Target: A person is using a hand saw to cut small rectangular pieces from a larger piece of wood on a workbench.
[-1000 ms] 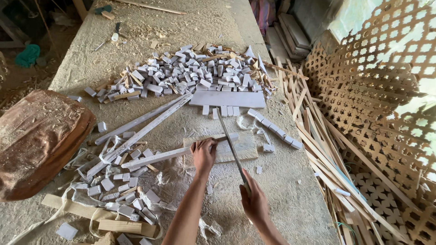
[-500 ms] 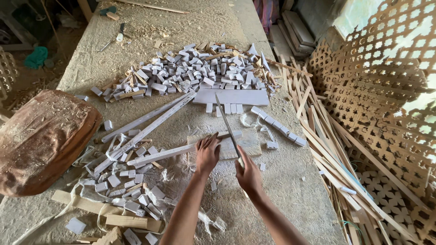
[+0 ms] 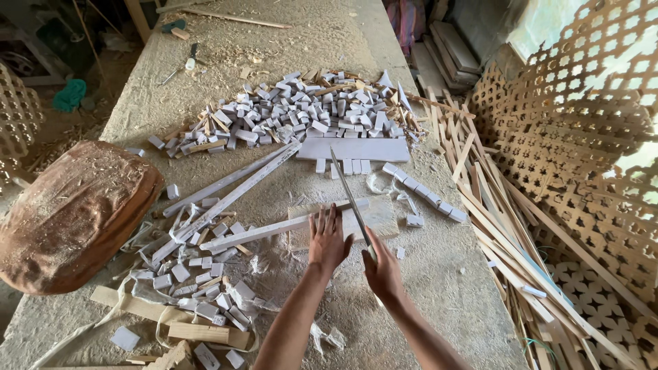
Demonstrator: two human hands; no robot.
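Two hands mid-bench: left hand [image 3: 327,240] flat, fingers spread, pinning strip [image 3: 274,231] (long axis running left-right); right hand [image 3: 382,268] fist-closed on saw [image 3: 351,199], blade crossing strip.

Matt pale wooden strip [image 3: 274,231], dull metal saw blade [image 3: 348,194], dusty rough bench [image 3: 315,55].

A long, sawdust-covered bench [image 3: 295,62] fills the room. Right of it, wooden lattice panels [image 3: 576,137] lean, daylight shining through; left of it lies dim floor [image 3: 41,137].
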